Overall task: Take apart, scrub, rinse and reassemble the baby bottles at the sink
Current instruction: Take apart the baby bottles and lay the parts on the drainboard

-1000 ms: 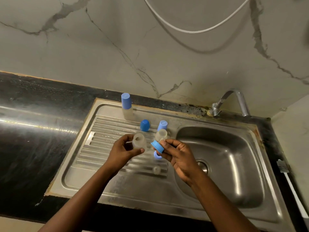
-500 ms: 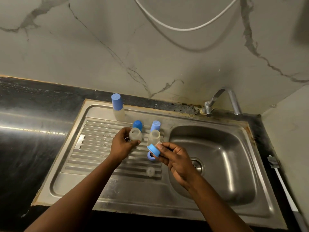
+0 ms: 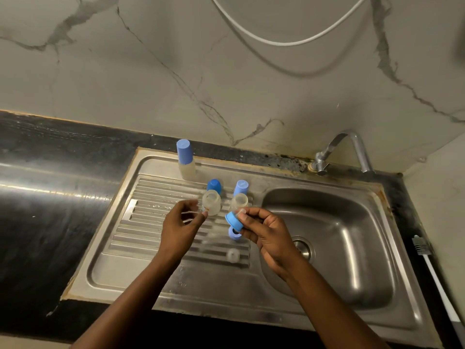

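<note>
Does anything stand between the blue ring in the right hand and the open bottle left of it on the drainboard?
Nothing visible does. The blue ring, pinched by the right hand, has a clear gap to the open bottle; a second ring lies below it, off that line.

Wall (image 3: 251,84) is that pale marble-look stuff with grey veins running all over it, and a white cable (image 3: 284,43) droops across the top. The bench (image 3: 50,197) is black stone, kinda scuffed, with a glare streak on the left. A steel sink (image 3: 276,173) is set into it, with crusty brown sealant along its back edge. Chrome tap (image 3: 352,137) sits in the corner where a plain side wall (image 3: 440,185) meets it. Lighting's pretty dim overall.
</note>
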A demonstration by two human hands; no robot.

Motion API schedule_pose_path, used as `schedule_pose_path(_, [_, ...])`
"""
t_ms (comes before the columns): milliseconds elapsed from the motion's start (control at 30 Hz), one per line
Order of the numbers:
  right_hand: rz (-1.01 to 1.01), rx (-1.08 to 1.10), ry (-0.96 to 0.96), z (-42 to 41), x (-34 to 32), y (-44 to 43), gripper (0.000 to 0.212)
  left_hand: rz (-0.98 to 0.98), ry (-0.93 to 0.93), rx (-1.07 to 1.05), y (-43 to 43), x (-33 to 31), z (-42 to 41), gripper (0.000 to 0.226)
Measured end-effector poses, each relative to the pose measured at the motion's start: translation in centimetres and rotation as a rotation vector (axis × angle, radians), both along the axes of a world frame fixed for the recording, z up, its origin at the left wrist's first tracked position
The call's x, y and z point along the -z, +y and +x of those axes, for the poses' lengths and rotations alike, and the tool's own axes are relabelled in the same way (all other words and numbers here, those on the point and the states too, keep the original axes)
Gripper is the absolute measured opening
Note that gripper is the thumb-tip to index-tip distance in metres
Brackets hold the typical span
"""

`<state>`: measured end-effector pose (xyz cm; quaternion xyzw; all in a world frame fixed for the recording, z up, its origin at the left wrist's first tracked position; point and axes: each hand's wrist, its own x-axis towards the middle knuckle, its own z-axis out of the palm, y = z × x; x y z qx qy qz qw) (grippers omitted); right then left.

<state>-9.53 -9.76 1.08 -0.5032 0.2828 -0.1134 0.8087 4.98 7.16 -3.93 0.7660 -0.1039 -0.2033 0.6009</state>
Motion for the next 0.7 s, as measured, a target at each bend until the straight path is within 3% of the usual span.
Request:
schedule_pose_path(67, [-0.038, -0.024, 0.0, 0.1, -0.1, 0.3, 0.03, -0.115, 0.11, 0.033, 0.8, -1.3, -1.4, 0.009])
schedule_pose_path(233, [-0.127, -0.067, 0.027, 0.4, -0.3, 1.3, 0.028, -0.273, 0.356, 0.093, 1.5, -3.6, -4.2, 0.028])
schedule_pose_path(467, [-0.24, -0.061, 0.021, 0.4, -0.3, 2.1, 0.024, -0.502, 0.734, 0.021, 1.6, -4.9, -5.5, 0.031])
schedule_pose_path(700, [-0.301, -0.098, -0.035, 0.3, -0.2, 2.6, 0.019, -0.579, 0.846, -0.041, 2.0, -4.4, -5.7, 0.038])
